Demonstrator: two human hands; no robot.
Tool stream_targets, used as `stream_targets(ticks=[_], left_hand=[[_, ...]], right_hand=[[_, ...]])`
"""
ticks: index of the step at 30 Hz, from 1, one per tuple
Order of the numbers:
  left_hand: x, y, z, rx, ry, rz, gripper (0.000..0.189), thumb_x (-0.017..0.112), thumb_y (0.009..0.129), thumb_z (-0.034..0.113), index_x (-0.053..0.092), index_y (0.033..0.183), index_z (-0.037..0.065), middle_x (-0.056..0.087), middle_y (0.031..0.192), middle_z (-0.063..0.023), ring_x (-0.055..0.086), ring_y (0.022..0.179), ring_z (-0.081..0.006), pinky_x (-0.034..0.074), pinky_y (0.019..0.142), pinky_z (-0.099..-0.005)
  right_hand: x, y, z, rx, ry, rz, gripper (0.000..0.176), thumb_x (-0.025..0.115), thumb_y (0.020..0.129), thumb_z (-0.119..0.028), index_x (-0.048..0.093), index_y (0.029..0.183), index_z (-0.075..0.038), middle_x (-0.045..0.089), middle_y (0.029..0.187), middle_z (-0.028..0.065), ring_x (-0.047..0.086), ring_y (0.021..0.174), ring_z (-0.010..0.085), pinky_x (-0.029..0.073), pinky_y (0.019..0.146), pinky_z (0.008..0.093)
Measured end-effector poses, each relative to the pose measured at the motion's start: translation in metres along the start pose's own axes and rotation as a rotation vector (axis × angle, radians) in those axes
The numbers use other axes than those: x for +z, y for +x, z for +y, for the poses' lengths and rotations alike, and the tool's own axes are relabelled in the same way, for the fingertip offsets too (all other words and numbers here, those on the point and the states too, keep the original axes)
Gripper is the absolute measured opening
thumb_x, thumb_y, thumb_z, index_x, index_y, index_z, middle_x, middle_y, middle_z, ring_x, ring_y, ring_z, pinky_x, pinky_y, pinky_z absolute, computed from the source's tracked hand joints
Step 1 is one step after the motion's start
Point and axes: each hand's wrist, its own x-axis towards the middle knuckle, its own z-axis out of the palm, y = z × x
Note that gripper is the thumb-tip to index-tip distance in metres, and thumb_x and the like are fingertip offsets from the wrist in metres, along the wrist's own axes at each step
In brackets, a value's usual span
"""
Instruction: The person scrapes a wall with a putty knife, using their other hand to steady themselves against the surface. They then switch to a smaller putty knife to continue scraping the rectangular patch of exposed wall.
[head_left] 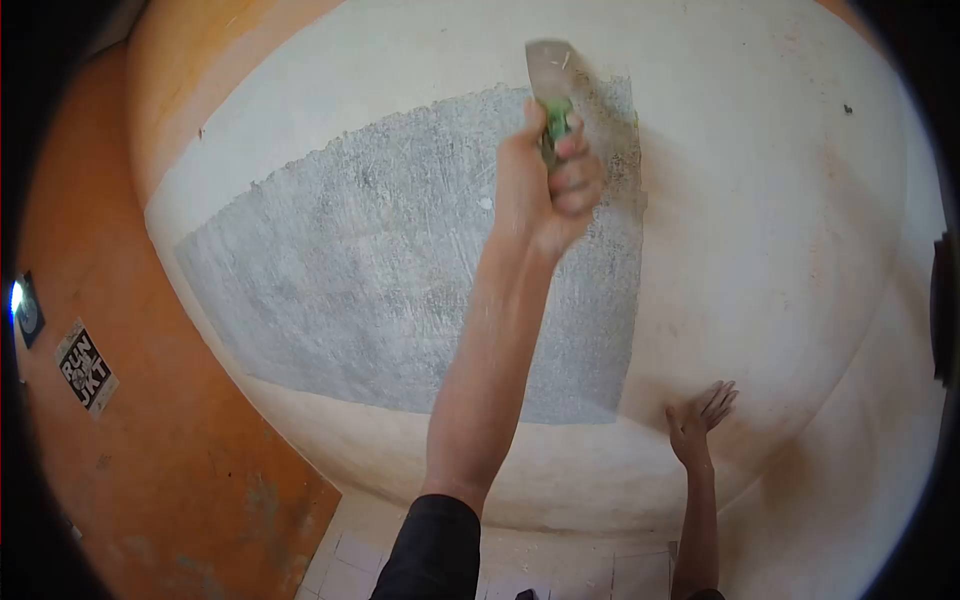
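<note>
A: How far does the wall look done?
B: Partway, I'd judge. A large grey patch (400,270) is bare, with ragged upper edges; pale coating (770,190) surrounds it and looks like the part left. Whether all of that must come off, I can't tell.
A: Where's the scraper?
B: Your left hand (565,195) has its fingers curled around the green handle of the scraper (551,70), blade up at the patch's top edge. Blur hides whether it touches.
A: My other hand?
B: Your right hand (692,424) is low beside the patch, fingers extended, palm towards the wall.
</note>
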Motion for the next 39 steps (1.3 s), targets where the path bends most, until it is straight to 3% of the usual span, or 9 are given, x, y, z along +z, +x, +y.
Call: stream_targets(ticks=[3, 7, 13, 16, 19, 23, 27, 33, 39], left_hand=[[0.011, -0.001, 0.01, -0.014, 0.157, 0.138, 0.039, 0.035, 0.11, 0.042, 0.054, 0.096, 0.011, 0.047, 0.072, 0.0029, 0.04, 0.055, -0.0052, 0.036, 0.044, -0.0195], [0.007, -0.04, -0.057, 0.046, 0.426, 0.494, 0.04, 0.034, 0.111, 0.044, 0.057, 0.104, 0.011, 0.056, 0.082, 0.0024, 0.054, 0.072, -0.0087, 0.048, 0.066, -0.0269], [-0.014, -0.075, -0.083, -0.176, 0.308, 0.374, 0.045, 0.032, 0.111, 0.043, 0.054, 0.127, 0.008, 0.061, 0.111, -0.0052, 0.059, 0.1, -0.0158, 0.05, 0.089, -0.0322], [-0.017, -0.078, -0.069, -0.303, 0.421, 0.384, 0.068, 0.029, 0.109, 0.051, 0.026, 0.157, 0.002, 0.033, 0.157, -0.0158, 0.035, 0.142, -0.025, 0.03, 0.12, -0.0371], [-0.017, -0.084, -0.056, -0.318, 0.453, 0.345, 0.068, 0.028, 0.11, 0.049, 0.026, 0.157, 0.001, 0.035, 0.155, -0.0163, 0.034, 0.142, -0.0243, 0.03, 0.12, -0.0369], [-0.032, -0.101, -0.052, -0.242, 0.609, 0.405, 0.06, 0.029, 0.111, 0.044, 0.04, 0.149, -0.001, 0.047, 0.146, -0.0164, 0.043, 0.135, -0.0245, 0.035, 0.115, -0.0363], [-0.061, -0.158, -0.042, 0.196, 1.108, 0.544, 0.035, 0.042, 0.11, 0.027, 0.064, 0.119, 0.001, 0.065, 0.115, -0.0123, 0.059, 0.111, -0.022, 0.045, 0.097, -0.0353], [-0.149, -0.314, -0.083, 0.387, 1.452, 1.182, 0.026, 0.052, 0.105, 0.017, 0.061, 0.124, 0.002, 0.056, 0.13, -0.0144, 0.054, 0.119, -0.0296, 0.046, 0.092, -0.0386], [-0.169, -0.385, -0.061, 0.218, 1.591, 1.338, 0.052, 0.058, 0.103, 0.038, 0.053, 0.141, 0.003, 0.051, 0.144, -0.0183, 0.049, 0.131, -0.031, 0.047, 0.098, -0.0411]], right_hand=[[-0.011, -0.009, -0.074, 0.202, 0.145, 0.014, 0.093, 0.06, 0.097, -0.049, 0.01, 0.16, -0.003, 0.006, 0.168, 0.0206, -0.001, 0.155, 0.0418, 0.001, 0.118, 0.064], [-0.072, 0.06, -0.123, -0.011, 0.369, 0.004, 0.069, 0.061, 0.096, -0.018, 0.028, 0.154, 0.0, 0.038, 0.151, 0.0239, 0.04, 0.137, 0.0389, 0.032, 0.111, 0.05], [-0.105, 0.139, -0.256, -0.161, 0.61, 0.009, 0.064, 0.061, 0.093, -0.007, 0.036, 0.152, -0.005, 0.051, 0.135, 0.0225, 0.062, 0.108, 0.035, 0.053, 0.088, 0.0432], [-0.09, 0.151, -0.275, -0.302, 0.513, 0.143, 0.067, 0.062, 0.093, -0.006, 0.034, 0.154, -0.005, 0.052, 0.126, 0.0237, 0.062, 0.101, 0.0341, 0.054, 0.084, 0.0449], [-0.082, 0.155, -0.289, -0.213, 0.488, 0.083, 0.071, 0.056, 0.093, 0.0, 0.027, 0.158, -0.007, 0.049, 0.121, 0.0251, 0.057, 0.111, 0.0401, 0.052, 0.088, 0.0472], [-0.088, 0.168, -0.295, -0.233, 0.251, 0.16, 0.061, 0.061, 0.099, -0.016, 0.039, 0.156, -0.019, 0.052, 0.096, 0.0158, 0.06, 0.069, 0.0271, 0.054, 0.058, 0.0391], [-0.11, 0.193, -0.286, -0.279, -0.003, 0.301, 0.055, 0.062, 0.099, -0.024, 0.046, 0.152, -0.029, 0.052, 0.084, 0.0097, 0.053, 0.051, 0.0221, 0.049, 0.046, 0.036], [-0.153, 0.231, -0.281, -0.325, -0.253, 0.351, 0.049, 0.065, 0.098, -0.027, 0.054, 0.146, -0.029, 0.051, 0.071, 0.0065, 0.051, 0.045, 0.0193, 0.045, 0.042, 0.0333], [-0.164, 0.232, -0.291, -0.311, -0.345, 0.358, 0.043, 0.063, 0.099, -0.029, 0.058, 0.142, -0.027, 0.049, 0.066, 0.0056, 0.05, 0.043, 0.0197, 0.043, 0.042, 0.033]])
